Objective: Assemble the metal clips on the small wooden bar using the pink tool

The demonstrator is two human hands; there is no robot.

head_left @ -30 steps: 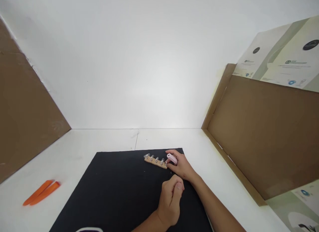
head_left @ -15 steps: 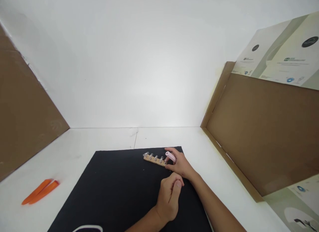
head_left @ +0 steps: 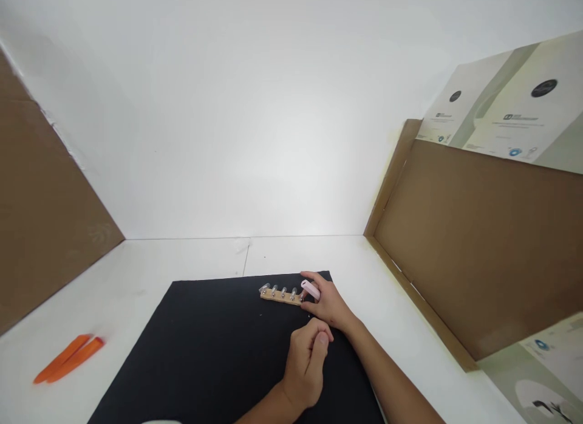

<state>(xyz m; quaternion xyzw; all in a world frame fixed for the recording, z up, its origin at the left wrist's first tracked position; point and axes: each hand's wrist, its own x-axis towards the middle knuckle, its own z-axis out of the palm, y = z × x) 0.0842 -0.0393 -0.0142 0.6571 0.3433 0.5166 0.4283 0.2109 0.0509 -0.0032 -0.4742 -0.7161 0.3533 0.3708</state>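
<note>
Little has changed in the last half second. The right hand [head_left: 330, 302] stays at the same end of the wooden strip [head_left: 280, 296] with the pink piece [head_left: 310, 290] in its fingers. The left hand [head_left: 306, 366] stays curled on the black mat [head_left: 204, 351], having drawn a touch nearer the person. The strip has not shifted on the mat; only the view has moved slightly.

The strip lies flat near the mat's far edge, right of its middle. Its long axis runs left to right, almost along that edge, with the right end a shade nearer the person. A row of small metal pegs stands up out of it.

The pink piece is short and rounded. It is tilted, with its long axis running from far-left to near-right and its free end towards the mat's far edge. It sits just above the strip's right end; whether the two touch cannot be told.

The right grip is clamped on the pink piece, thumb and fingertips around its near end. The left grip is together in a loose fist, thumb against forefinger, and nothing shows inside it.

Two orange tools [head_left: 68, 359] lie side by side on the white tabletop [head_left: 136, 272], well left of the mat.
</note>
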